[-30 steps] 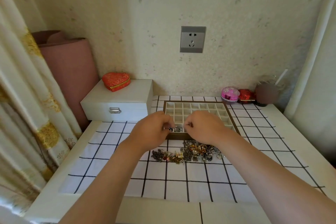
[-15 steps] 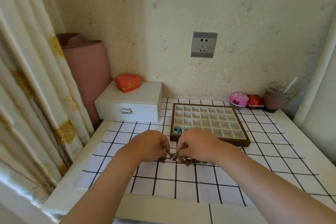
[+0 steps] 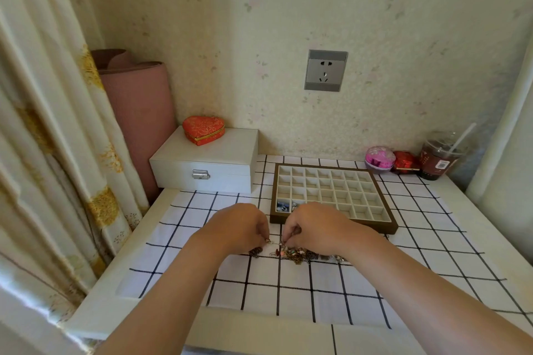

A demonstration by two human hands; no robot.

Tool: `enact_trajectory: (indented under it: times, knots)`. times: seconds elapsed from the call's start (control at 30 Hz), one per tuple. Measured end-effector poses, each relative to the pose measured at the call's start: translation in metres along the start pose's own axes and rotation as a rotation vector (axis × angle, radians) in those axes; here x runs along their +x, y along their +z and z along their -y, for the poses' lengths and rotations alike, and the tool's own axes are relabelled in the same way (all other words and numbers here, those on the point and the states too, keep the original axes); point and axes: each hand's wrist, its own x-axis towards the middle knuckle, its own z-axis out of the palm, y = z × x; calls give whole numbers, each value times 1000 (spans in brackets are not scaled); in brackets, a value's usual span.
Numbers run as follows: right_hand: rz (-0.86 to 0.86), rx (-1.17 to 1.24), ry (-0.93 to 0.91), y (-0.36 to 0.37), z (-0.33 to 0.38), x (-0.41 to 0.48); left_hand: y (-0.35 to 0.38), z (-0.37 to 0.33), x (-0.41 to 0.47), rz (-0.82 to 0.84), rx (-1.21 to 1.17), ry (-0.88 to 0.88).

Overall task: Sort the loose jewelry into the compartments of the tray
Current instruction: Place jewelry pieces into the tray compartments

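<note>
Tabletop (image 3: pixel 259 328) edge nearest, white, then checked cloth (image 3: pixel 288 288) spread over most of it, both forearms reaching across. Farther in, loose jewelry (image 3: pixel 300 253) heaped in a tangled row on the cloth, just short of the tray's near rim and apparently not touching it.

Left hand (image 3: pixel 239 228) at the heap's left end, grip narrow, thumb and fingers pinched on a small silvery piece (image 3: pixel 270 241) held barely off the cloth. Right hand (image 3: pixel 320 225) close beside it, not touching, grip equally narrow, fingertips curled down apparently onto the other end of that same piece; too small to tell for certain. Step in hand, by this reading: teasing one item free of the tangle, not yet carrying.

Beyond the hands, tray (image 3: pixel 393 226), brown-framed, pale grid inside. Only the two near-left compartments (image 3: pixel 284 206) showing contents, every other visible cell bare, so sorting judged barely begun.

Next move, probably: separate the piece cleanly without dragging its neighbours along, let go with one grip, lift over the rim with the other, drop into a free cell beside the filled ones.

Farther back, white box (image 3: pixel 219 164) with red heart case (image 3: pixel 204 129) on top at left. Pink trinket box (image 3: pixel 379 159), small red box (image 3: pixel 406 163) and lidded cup (image 3: pixel 438 157) at right along the wall.
</note>
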Motion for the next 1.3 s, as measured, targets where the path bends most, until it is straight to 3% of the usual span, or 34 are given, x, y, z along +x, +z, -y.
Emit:
enact_trajectory:
  times: [0.6,0.7,0.87,1.2,1.3]
  knots:
    - [29,-16,26,3,2,0,-3,6,0,8,-25,-35]
    - [-7,118,40,-2,0,-2,-3,4,1,-5,-164,-13]
    - [-108,341,47,-10,-3,-1,-11,-8,-2,61,-652,13]
    - [-125,534,45,-13,-8,-4,-8,-7,4,-50,-663,15]
    - [-142,551,27,-16,-8,-5,-6,-11,4,16,-759,48]
